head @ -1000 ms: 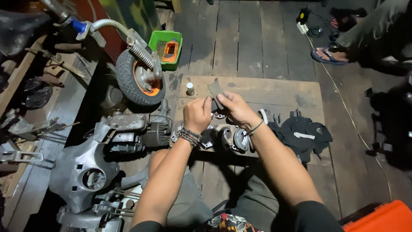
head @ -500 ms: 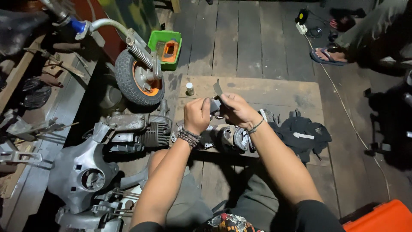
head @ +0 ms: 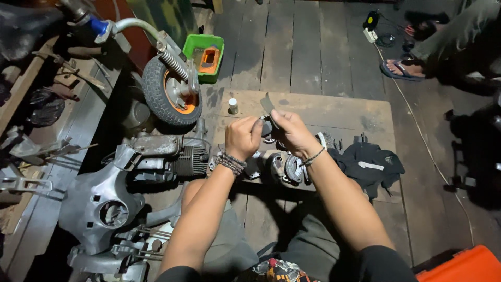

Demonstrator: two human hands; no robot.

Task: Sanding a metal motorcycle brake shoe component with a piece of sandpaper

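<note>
L hand (head: 243, 137) + R hand (head: 292, 133) both gripping small dark metal part (head: 267, 124) above engine parts (head: 279, 166) on wood board (head: 334, 112).

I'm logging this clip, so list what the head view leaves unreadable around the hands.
- Small grey part: mostly covered by the left hand and right hand; kind unclear.
- Metal engine parts: partly hidden behind the wrists, in dim light.
- Orange case: cut off by the bottom edge.
- Small white bottle: too small to identify.
</note>
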